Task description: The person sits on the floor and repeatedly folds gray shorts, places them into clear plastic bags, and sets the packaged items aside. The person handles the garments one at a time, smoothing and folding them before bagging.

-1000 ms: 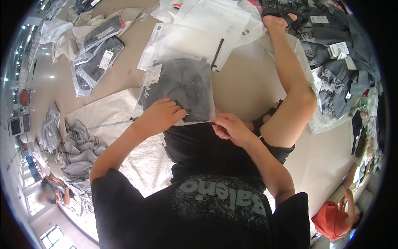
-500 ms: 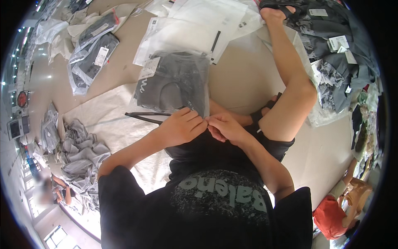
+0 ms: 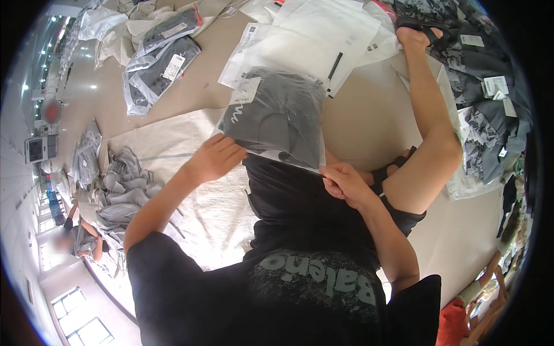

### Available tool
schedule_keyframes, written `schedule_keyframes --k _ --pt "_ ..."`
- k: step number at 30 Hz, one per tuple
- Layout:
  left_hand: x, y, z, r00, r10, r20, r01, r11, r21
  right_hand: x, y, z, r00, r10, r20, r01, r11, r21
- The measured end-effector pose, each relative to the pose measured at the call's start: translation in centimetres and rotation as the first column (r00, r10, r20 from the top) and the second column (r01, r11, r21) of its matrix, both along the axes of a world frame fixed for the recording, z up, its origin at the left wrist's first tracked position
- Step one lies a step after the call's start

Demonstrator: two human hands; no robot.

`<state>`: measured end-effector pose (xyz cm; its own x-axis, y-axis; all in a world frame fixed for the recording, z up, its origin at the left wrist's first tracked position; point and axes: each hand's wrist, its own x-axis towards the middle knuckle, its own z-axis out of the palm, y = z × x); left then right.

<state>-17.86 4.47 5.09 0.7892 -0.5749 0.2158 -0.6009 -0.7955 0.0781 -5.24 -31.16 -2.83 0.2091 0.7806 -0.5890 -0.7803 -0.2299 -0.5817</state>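
The left hand (image 3: 213, 158) pinches the near left corner of a clear bag holding a dark folded garment (image 3: 277, 118), fingers curled over its edge. The right hand (image 3: 343, 181) is closed on the bag's near right corner. The bag lies flat on the pale floor (image 3: 369, 109), stretching away from both hands, partly over a stack of empty clear bags (image 3: 311, 40)

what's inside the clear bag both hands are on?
The clear bag holds a folded dark grey garment with a white tag near its top left corner. Left hand and right hand pinch the bag's near edge. Its underside is hidden.
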Motion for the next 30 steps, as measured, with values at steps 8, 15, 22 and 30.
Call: schedule_keyframes --k 8,15,22,30 --pt "-2.2 2.5 -0.2 0.998 0.055 -0.01 -0.055 0.998 -0.013 3.7 3.2 -4.6 0.928 -0.366 -0.072 0.349 0.92 -0.178" --pt "-2.3 1.8 -2.8 0.986 0.097 -0.137 -0.11 0.99 -0.089 9.3 13.4 -5.6 0.916 -0.402 -0.008 0.401 0.915 -0.038" --pt "-0.9 1.6 -1.7 0.761 0.556 -0.335 -0.637 0.541 -0.549 11.9 10.9 10.0 0.762 -0.438 0.476 0.358 0.899 0.254" --pt "13.0 -1.6 -7.6 0.759 -0.297 -0.58 -0.65 -0.405 -0.643 13.2 3.6 10.6 0.785 -0.528 0.323 0.467 0.848 0.252"
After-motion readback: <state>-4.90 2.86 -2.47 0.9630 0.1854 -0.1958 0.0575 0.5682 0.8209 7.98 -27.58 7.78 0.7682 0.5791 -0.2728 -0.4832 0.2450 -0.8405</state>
